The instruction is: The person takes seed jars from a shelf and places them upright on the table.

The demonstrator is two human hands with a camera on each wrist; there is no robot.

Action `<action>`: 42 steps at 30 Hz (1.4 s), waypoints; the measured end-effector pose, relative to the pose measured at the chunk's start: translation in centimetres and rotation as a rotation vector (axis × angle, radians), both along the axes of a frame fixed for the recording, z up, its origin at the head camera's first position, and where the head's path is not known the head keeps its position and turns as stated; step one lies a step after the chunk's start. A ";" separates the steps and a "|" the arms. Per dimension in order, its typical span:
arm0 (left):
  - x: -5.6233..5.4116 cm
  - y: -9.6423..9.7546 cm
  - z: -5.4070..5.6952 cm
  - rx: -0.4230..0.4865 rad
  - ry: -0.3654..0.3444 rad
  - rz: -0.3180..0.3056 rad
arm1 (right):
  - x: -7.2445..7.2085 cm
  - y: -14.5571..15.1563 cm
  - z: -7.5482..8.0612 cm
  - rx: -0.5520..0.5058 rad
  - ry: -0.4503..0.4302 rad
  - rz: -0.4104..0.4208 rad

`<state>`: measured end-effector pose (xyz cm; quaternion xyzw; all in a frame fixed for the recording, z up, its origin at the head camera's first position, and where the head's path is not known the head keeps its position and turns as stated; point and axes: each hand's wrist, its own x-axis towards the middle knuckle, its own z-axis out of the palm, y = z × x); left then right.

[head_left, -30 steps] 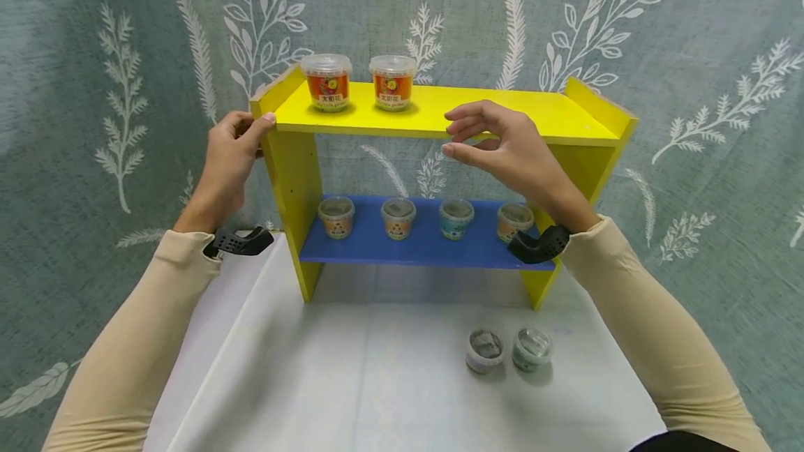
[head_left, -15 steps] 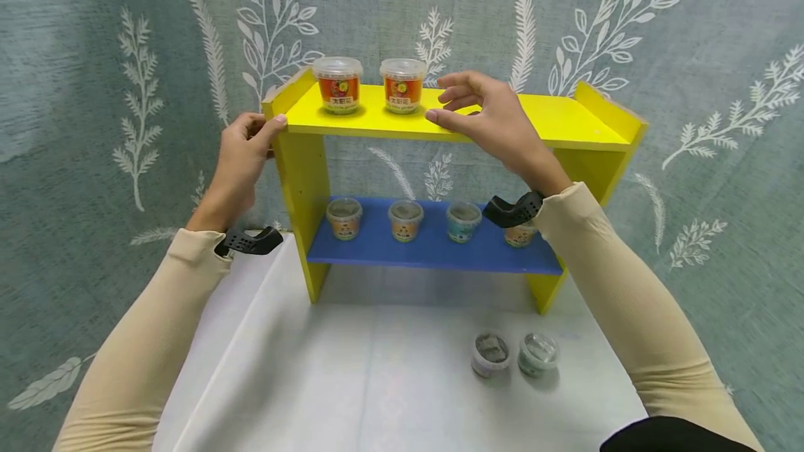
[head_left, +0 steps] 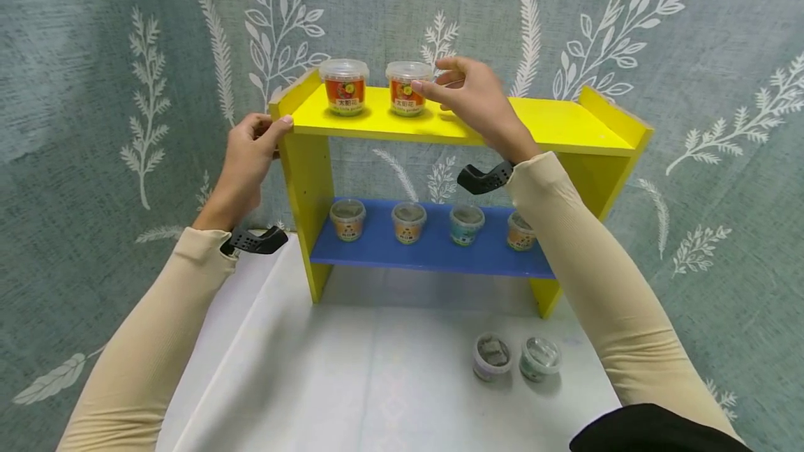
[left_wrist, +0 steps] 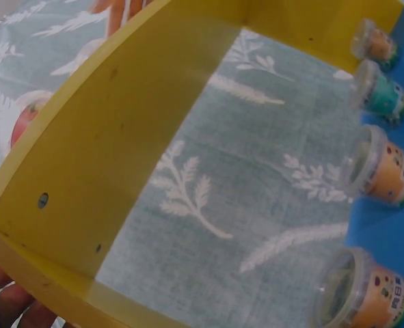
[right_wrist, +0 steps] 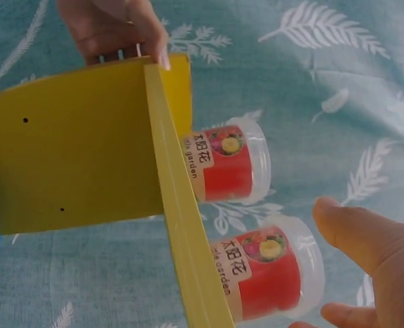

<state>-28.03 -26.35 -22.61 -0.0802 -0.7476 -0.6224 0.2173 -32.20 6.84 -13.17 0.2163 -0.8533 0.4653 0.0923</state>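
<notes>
Pinching the upper left corner of the yellow shelf (head_left: 308,176) with left hand (head_left: 247,155) and reaching with spread right hand (head_left: 471,100) beside the right red-labelled cup (head_left: 407,89) on the top board (head_left: 559,121) in head view, with room rightward to the raised edge (head_left: 615,116), above white table (head_left: 377,382) and before leaf-print cloth (head_left: 728,110). In left wrist view, curling fingers (left_wrist: 10,304) behind the shelf's end, near four small cups (left_wrist: 386,174) on the blue board (left_wrist: 372,229). In right wrist view, holding thumb (right_wrist: 366,236) just apart from that cup's lid (right_wrist: 304,263), closer than half a second ago.
</notes>
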 end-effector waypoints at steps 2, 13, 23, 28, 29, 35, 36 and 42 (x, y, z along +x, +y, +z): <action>0.0 0.0 0.0 0.001 -0.002 -0.002 | -0.3 -0.4 0.2 0.006 -0.029 -0.010; 0.1 0.0 0.0 -0.006 -0.001 0.008 | -1.8 -1.8 0.8 -0.061 -0.174 0.001; 0.1 0.0 -0.1 0.001 0.005 0.010 | -2.7 -2.5 0.6 -0.136 -0.227 0.071; 0.1 0.0 -0.1 -0.018 0.001 0.012 | -2.9 -2.5 0.6 -0.166 -0.236 0.070; 0.1 0.0 -0.2 -0.019 0.001 0.012 | -2.9 -2.5 0.6 -0.170 -0.234 0.069; 0.1 -0.1 -0.2 -0.017 0.002 0.007 | -2.8 -2.1 0.4 -0.181 -0.213 0.076; 0.1 -0.1 -0.2 -0.015 0.003 0.006 | -2.8 -2.0 0.4 -0.182 -0.211 0.076; 0.1 -0.1 -0.2 -0.010 0.010 0.003 | -2.7 -1.8 0.6 -0.184 -0.196 0.069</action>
